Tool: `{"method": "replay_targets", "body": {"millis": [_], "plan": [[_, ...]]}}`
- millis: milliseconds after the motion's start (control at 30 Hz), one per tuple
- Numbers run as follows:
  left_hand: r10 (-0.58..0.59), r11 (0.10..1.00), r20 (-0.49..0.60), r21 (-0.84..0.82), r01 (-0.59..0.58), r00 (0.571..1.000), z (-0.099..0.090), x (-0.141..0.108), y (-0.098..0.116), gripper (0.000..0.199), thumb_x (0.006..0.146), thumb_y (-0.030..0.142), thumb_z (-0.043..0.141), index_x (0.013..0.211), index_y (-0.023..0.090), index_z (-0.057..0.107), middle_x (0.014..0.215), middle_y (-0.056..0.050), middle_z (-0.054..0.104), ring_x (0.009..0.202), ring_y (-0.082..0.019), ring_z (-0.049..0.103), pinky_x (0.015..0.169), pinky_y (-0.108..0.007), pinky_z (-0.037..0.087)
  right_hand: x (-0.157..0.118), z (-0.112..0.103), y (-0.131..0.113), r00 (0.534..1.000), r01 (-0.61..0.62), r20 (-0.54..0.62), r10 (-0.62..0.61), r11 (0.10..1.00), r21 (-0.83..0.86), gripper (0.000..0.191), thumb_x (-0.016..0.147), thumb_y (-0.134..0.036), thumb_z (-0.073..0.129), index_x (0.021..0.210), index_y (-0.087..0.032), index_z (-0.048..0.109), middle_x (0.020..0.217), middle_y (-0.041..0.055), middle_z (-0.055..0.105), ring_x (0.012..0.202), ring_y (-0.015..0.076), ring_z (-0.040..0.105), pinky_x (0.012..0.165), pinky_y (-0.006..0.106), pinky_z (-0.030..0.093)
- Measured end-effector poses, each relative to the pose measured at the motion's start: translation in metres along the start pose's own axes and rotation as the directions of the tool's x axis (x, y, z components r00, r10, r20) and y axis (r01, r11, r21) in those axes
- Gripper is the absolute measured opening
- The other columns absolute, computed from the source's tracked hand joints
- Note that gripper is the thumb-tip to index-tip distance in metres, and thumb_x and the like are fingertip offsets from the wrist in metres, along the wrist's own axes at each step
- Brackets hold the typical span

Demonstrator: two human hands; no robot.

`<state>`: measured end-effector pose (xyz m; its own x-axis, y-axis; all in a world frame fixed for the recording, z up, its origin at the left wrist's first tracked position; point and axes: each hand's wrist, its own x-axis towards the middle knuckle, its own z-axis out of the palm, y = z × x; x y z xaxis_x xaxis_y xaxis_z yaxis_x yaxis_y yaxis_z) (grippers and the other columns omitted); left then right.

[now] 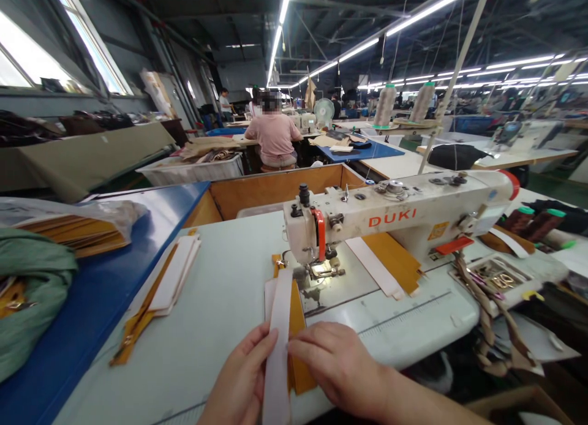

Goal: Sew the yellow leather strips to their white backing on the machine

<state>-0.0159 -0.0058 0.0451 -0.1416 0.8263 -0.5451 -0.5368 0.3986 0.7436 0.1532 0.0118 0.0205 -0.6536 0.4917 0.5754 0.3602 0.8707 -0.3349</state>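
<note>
Two bare hands work at the front edge of a pale sewing table, with the work held close to the body and short of the needle. The left hand (239, 376) is curled against the edge of a long white strip (276, 357), fingers closed lightly on it, while the right hand (337, 367) lies nearly flat, its fingertips (294, 345) reaching the strip's other edge, so the grip there looks looser. Under and beside the strip lies an ochre piece (297, 345), and the two seem to be being lined up edge to edge by hand. The strip's far end points toward the presser foot (321, 270) of a white DUKI sewing machine (395, 214) but stops just short of it, so nothing sits under the needle. On the table (215, 302), to the left, lies a stack of white strips (172, 278) with ochre edging, and more white and ochre pieces (390, 263) rest behind the needle area. A tray of metal buckles (500, 281) sits at the right, and a blue table (87, 296) runs alongside on the left, carrying green cloth (32, 290).
</note>
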Motion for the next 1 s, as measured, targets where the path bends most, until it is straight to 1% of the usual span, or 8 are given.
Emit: {"method": "replay_targets", "body": {"millis": [133, 300, 500, 567, 667, 800, 900, 1000], "plan": [[-0.035, 0.997, 0.028, -0.074, 0.037, 0.999, 0.008, -0.001, -0.004, 0.015, 0.067, 0.001, 0.067, 0.076, 0.012, 0.065, 0.068, -0.003, 0.069, 0.056, -0.012, 0.064, 0.051, -0.018, 0.051, 0.001, 0.001, -0.003, 0.999, 0.021, 0.043, -0.02, 0.999, -0.029, 0.026, 0.097, -0.02, 0.036, 0.113, -0.018, 0.057, 0.095, 0.0062, 0.065, 0.081, 0.0181, 0.056, 0.074, 0.03, 0.047], [-0.067, 0.997, 0.053, -0.047, 0.069, 0.996, 0.013, -0.006, -0.004, 0.031, 0.066, 0.001, 0.064, 0.094, 0.013, 0.065, 0.083, -0.007, 0.073, 0.072, -0.019, 0.07, 0.053, -0.022, 0.053, -0.001, 0.007, -0.001, 0.999, -0.008, -0.038, 0.005, 0.997, -0.08, 0.024, 0.1, -0.026, 0.039, 0.103, -0.022, 0.062, 0.091, 0.0021, 0.064, 0.079, 0.0156, 0.056, 0.07, 0.026, 0.044], [0.11, 0.974, -0.007, 0.199, -0.106, 0.994, -0.003, 0.003, 0.011, 0.05, 0.067, 0.017, 0.068, 0.116, 0.015, 0.06, 0.108, -0.012, 0.071, 0.102, -0.026, 0.067, 0.082, -0.034, 0.056, -0.006, 0.006, 0.001, 0.999, 0.035, -0.015, -0.036, 0.997, -0.062, 0.028, 0.102, -0.029, 0.037, 0.105, -0.021, 0.064, 0.1, 0.0033, 0.067, 0.082, 0.0146, 0.061, 0.069, 0.025, 0.045], [0.258, 0.891, 0.054, 0.373, -0.259, 0.965, -0.011, 0.01, 0.013, 0.053, 0.065, 0.022, 0.069, 0.117, 0.018, 0.061, 0.122, -0.012, 0.065, 0.116, -0.029, 0.059, 0.094, -0.039, 0.05, -0.006, 0.007, 0.003, 0.998, 0.047, -0.031, -0.049, 0.998, -0.046, 0.029, 0.103, -0.028, 0.035, 0.108, -0.021, 0.063, 0.104, 0.0034, 0.068, 0.088, 0.0144, 0.062, 0.075, 0.025, 0.047], [0.478, 0.606, 0.205, 0.627, -0.49, 0.854, -0.017, 0.023, 0.013, 0.046, 0.061, 0.022, 0.067, 0.107, 0.021, 0.069, 0.138, -0.01, 0.054, 0.131, -0.033, 0.045, 0.11, -0.044, 0.035, -0.004, 0.009, 0.004, 0.997, 0.057, -0.043, -0.059, 0.997, -0.052, 0.03, 0.103, -0.028, 0.035, 0.109, -0.02, 0.063, 0.107, 0.0039, 0.069, 0.092, 0.0148, 0.063, 0.079, 0.025, 0.049], [0.598, 0.294, 0.362, 0.73, -0.616, 0.715, -0.015, 0.037, 0.015, 0.042, 0.063, 0.019, 0.063, 0.104, 0.021, 0.071, 0.142, -0.009, 0.05, 0.135, -0.035, 0.038, 0.116, -0.047, 0.02, 0.003, 0.01, 0.005, 1.0, 0.013, 0.027, -0.012, 0.999, -0.031, 0.028, 0.102, -0.027, 0.038, 0.111, -0.02, 0.064, 0.11, 0.0062, 0.068, 0.095, 0.017, 0.063, 0.081, 0.028, 0.05], [0.582, 0.192, 0.443, 0.741, -0.644, 0.682, -0.013, 0.045, 0.017, 0.043, 0.065, 0.016, 0.06, 0.107, 0.021, 0.07, 0.14, -0.009, 0.053, 0.134, -0.034, 0.039, 0.115, -0.048, 0.021, 0.005, 0.006, 0.007, 0.995, -0.056, 0.087, 0.053, 0.998, 0.03, 0.027, 0.099, -0.021, 0.041, 0.117, -0.018, 0.061, 0.118, 0.0082, 0.065, 0.105, 0.0179, 0.061, 0.09, 0.029, 0.049], [0.541, 0.236, 0.456, 0.725, -0.648, 0.707, -0.017, 0.051, 0.015, 0.04, 0.067, 0.017, 0.058, 0.104, 0.021, 0.071, 0.128, -0.008, 0.063, 0.127, -0.033, 0.048, 0.114, -0.045, 0.025, -0.001, -0.001, 0.012, 0.968, -0.164, 0.2, 0.149, 0.985, 0.061, 0.053, 0.089, -0.027, 0.058, 0.137, -0.012, 0.045, 0.139, 0.0169, 0.05, 0.127, 0.0247, 0.048, 0.106, 0.037, 0.04]]}}
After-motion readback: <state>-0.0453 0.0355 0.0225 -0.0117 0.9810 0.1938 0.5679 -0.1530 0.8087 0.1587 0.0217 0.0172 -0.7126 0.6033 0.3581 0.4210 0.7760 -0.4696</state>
